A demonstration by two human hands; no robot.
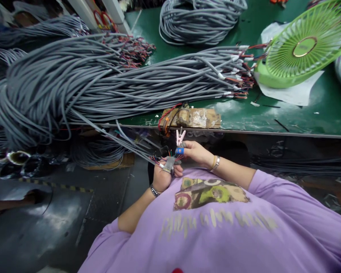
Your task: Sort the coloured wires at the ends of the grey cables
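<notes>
Purple shirt (216, 227) nearest the lens. Left hand (162, 176) fisted round a grey cable end (169, 163), just below the bench edge (272, 132); right hand (194, 151) pinching its coloured wires (174, 154), blue-capped fingertip (179, 150) leading. Pink clip (180, 137) just above. Likely faults: wires slipping or crossing; taut cable dragging the heaped bundle (74, 87) off.

Cable-assembly workshop: grey cable bundles (108, 76) heaped on green workbench (315, 117).

Both hands (173, 163) pinch wire ends (170, 154) — grey cable bundle (102, 83) above.
</notes>
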